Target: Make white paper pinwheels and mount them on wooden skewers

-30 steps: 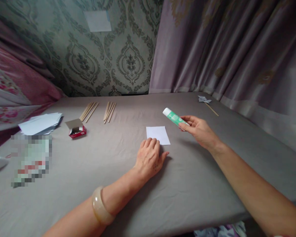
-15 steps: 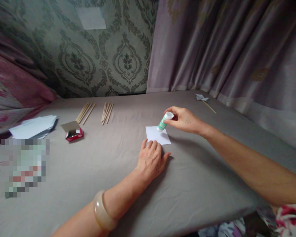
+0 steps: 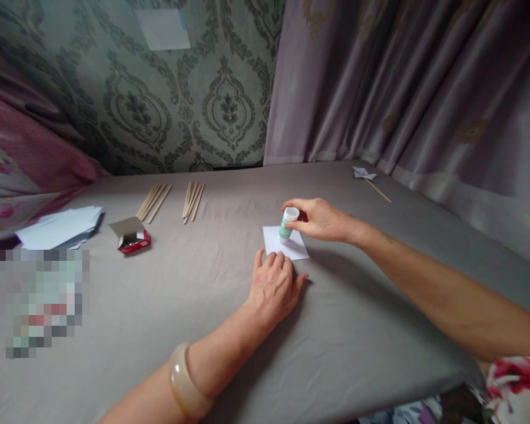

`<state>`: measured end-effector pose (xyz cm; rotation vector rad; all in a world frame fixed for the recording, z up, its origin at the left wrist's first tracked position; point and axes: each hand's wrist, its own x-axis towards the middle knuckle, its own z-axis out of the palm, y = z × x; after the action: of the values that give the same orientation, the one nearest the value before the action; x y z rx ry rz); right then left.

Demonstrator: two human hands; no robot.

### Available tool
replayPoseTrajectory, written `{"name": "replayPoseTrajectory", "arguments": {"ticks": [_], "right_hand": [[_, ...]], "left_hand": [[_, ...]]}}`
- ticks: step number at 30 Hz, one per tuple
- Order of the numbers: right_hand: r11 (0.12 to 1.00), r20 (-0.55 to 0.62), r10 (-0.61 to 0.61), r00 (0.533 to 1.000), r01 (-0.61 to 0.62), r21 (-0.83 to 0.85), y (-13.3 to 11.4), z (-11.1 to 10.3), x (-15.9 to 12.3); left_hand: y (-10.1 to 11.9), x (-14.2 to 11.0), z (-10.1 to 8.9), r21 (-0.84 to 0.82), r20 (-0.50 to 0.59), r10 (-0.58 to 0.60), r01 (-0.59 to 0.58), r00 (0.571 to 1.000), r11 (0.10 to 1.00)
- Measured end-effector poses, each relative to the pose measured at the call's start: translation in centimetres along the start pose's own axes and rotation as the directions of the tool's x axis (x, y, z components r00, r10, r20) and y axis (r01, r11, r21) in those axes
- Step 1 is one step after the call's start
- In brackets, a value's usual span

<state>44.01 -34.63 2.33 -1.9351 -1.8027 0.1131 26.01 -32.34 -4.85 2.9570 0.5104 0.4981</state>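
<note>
A square of white paper (image 3: 298,248) lies flat on the table, right of the middle. My left hand (image 3: 274,281) rests palm down at its near edge, fingers stretched out and fingertips on the paper, thumb apart to the right. Between the thumb and fingers of my right hand (image 3: 315,219) is a green and white glue stick (image 3: 285,227). It stands almost upright, its lower end on the paper; the tip itself is too small to make out.
Behind to the left lie two groups of wooden sticks (image 3: 153,202). An open red box (image 3: 133,241) with small things inside is nearer, beside a paper stack (image 3: 59,227). A paper pinwheel (image 3: 364,174) on a stick lies back right. Grey cloth (image 3: 194,312) covers the table.
My right hand has moved the glue stick slightly left and nearer to me across the paper, and the stick has gone from tilted to more upright. My left hand keeps its place.
</note>
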Motion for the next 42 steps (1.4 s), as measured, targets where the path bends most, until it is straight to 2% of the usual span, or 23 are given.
{"name": "replayPoseTrajectory", "arguments": {"ticks": [18, 28, 38, 42], "right_hand": [[0.998, 0.069, -0.003, 0.998, 0.007, -0.062, -0.4, -0.1, 0.2], [0.983, 0.009, 0.116, 0.993, -0.113, -0.148, -0.7, 0.1, -0.3], [0.988, 0.14, -0.038, 0.989, 0.058, -0.143, -0.6, -0.8, -0.3], [0.991, 0.17, -0.086, 0.982, 0.102, -0.091, -0.2, -0.9, -0.2]], "left_hand": [[0.0, -0.1, 0.1, 0.014, -0.012, -0.006, 0.006, 1.0, 1.0], [0.1, 0.0, 0.0, 0.011, 0.004, -0.018, 0.018, 1.0, 1.0], [-0.1, -0.2, 0.2, 0.0, -0.004, -0.016, 0.016, 1.0, 1.0], [-0.2, -0.2, 0.1, -0.001, 0.018, -0.026, 0.026, 1.0, 1.0]]}}
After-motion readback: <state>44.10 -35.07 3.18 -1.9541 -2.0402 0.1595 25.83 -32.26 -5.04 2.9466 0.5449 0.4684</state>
